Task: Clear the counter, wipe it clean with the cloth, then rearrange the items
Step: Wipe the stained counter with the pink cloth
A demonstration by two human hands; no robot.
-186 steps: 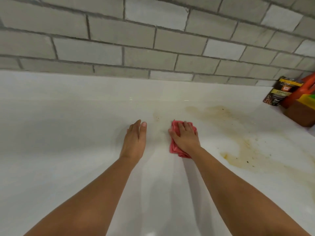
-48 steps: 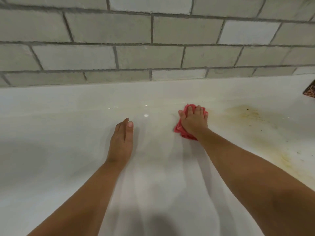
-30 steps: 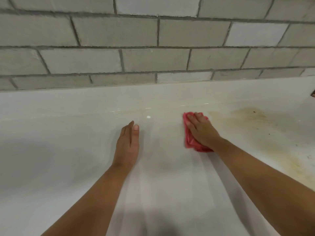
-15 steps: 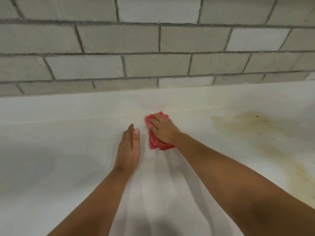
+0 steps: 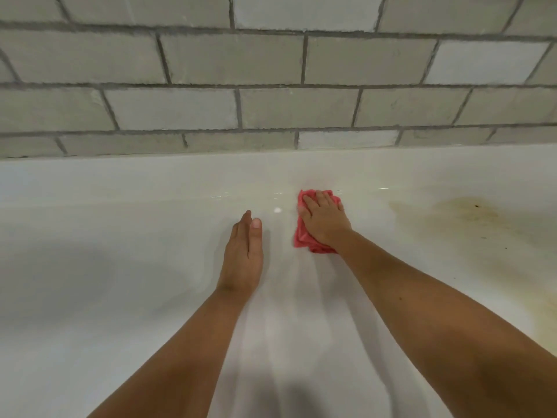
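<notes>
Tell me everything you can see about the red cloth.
The red cloth is a soft-looking fabric, crumpled into a wad. It lies on the white counter near the tiled wall. The right hand presses on it, covering its middle, so only its edges show. The yellowish stain lies to its right, not touching it.

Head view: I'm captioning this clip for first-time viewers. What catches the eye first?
The red cloth, pressed under the right hand toward the back of the white counter, stands out most. To its right spreads a yellow-brown stain; the left hand rests on the counter left of the cloth.
</notes>
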